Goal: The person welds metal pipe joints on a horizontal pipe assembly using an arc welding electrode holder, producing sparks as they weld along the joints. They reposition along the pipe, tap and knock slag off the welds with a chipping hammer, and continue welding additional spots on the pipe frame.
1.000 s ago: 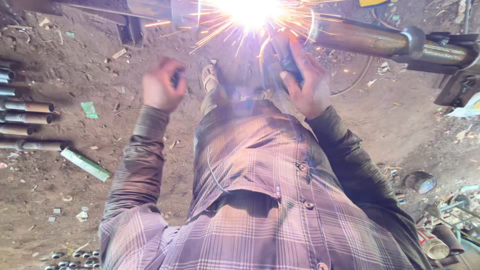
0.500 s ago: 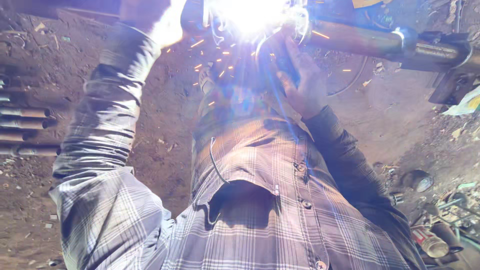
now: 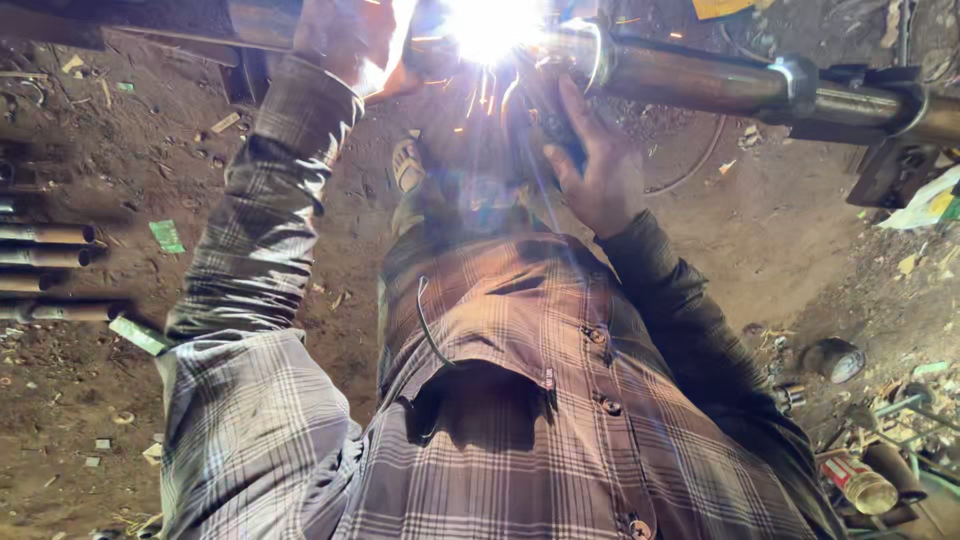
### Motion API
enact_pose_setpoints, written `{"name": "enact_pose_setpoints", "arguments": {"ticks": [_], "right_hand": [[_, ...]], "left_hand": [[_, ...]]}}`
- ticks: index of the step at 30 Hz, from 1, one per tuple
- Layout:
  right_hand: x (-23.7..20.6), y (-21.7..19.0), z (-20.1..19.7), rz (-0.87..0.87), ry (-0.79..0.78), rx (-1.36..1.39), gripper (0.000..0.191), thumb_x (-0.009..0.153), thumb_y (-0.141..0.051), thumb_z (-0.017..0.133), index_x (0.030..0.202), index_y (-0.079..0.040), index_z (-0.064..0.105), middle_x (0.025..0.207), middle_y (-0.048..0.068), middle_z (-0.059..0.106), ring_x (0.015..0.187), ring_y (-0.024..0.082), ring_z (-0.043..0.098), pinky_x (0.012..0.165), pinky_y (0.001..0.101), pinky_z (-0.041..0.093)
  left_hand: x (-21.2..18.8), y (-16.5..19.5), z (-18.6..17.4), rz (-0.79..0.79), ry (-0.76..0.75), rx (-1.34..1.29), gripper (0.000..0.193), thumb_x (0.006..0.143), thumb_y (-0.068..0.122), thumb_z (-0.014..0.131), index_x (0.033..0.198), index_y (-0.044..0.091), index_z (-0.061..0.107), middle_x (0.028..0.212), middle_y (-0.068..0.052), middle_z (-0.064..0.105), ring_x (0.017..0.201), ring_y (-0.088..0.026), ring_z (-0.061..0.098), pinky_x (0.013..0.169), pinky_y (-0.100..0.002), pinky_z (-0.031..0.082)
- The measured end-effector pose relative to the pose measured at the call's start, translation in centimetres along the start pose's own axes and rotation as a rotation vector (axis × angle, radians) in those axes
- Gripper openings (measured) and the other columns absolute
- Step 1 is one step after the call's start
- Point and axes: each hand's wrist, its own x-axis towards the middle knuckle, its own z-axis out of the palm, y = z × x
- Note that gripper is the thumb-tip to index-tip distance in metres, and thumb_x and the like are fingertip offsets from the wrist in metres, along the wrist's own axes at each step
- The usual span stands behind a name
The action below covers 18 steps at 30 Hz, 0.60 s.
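A long rusty metal pipe (image 3: 700, 82) runs across the top of the view at chest height. A white welding arc (image 3: 490, 25) burns on it and throws sparks downward. My right hand (image 3: 598, 172) is just below the arc, closed around a dark welding tool (image 3: 545, 120) that points up into the glare. My left hand (image 3: 345, 40) is raised at the upper left, against the dark metal bar (image 3: 150, 20) beside the arc. Glare hides its fingers. Both arms wear plaid shirt sleeves.
Several short pipes (image 3: 45, 260) lie on the dirt floor at the left, with green scraps (image 3: 165, 235) near them. A clamp (image 3: 890, 170) hangs at the pipe's right end. A round tin (image 3: 835, 360), a red can (image 3: 860, 485) and scrap lie at lower right. My foot (image 3: 408, 165) stands below the arc.
My left arm has risen from chest level up to the bar beside the arc. My right hand has stayed under the arc with the tool.
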Motion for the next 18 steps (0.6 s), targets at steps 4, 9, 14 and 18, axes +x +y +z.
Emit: {"name": "enact_pose_setpoints", "arguments": {"ticks": [4, 9, 14, 18], "right_hand": [[-0.6, -0.2, 0.2, 0.069, -0.051, -0.035, 0.071, 0.093, -0.016, 0.072, 0.158, -0.006, 0.045, 0.138, 0.022, 0.063, 0.122, 0.039, 0.064, 0.105, 0.0441, 0.051], [-2.5, -0.4, 2.4, -0.107, -0.027, -0.068, 0.076, 0.096, -0.017, 0.074, 0.162, -0.007, 0.038, 0.141, 0.023, 0.062, 0.12, 0.039, 0.064, 0.102, 0.0451, 0.052], [-5.0, 1.9, 3.0, -0.09, -0.084, -0.18, 0.076, 0.095, -0.022, 0.077, 0.16, -0.008, 0.04, 0.143, 0.021, 0.061, 0.115, 0.04, 0.064, 0.097, 0.0469, 0.051], [-6.9, 2.7, 3.2, -0.157, 0.003, -0.138, 0.075, 0.093, -0.02, 0.079, 0.159, -0.011, 0.043, 0.137, 0.02, 0.063, 0.116, 0.042, 0.066, 0.097, 0.0455, 0.053]], "left_hand": [[-4.3, 0.2, 1.4, 0.029, 0.387, -0.201, 0.056, 0.095, 0.027, 0.077, 0.14, 0.008, 0.048, 0.119, -0.015, 0.069, 0.104, -0.035, 0.072, 0.09, -0.047, 0.058], [-14.3, 1.6, 10.7, -0.087, 0.76, -0.684, 0.053, 0.097, 0.025, 0.076, 0.138, 0.007, 0.047, 0.116, -0.014, 0.072, 0.101, -0.034, 0.074, 0.088, -0.045, 0.059], [-19.8, 4.5, 21.5, -0.408, -0.119, -0.274, 0.057, 0.093, 0.049, 0.071, 0.125, 0.004, 0.061, 0.102, -0.02, 0.071, 0.092, -0.043, 0.068, 0.079, -0.054, 0.054], [-23.6, 5.2, 26.9, -0.209, -0.053, -0.377, 0.048, 0.084, 0.045, 0.072, 0.118, 0.012, 0.067, 0.115, -0.018, 0.069, 0.1, -0.04, 0.068, 0.084, -0.052, 0.055]]}}
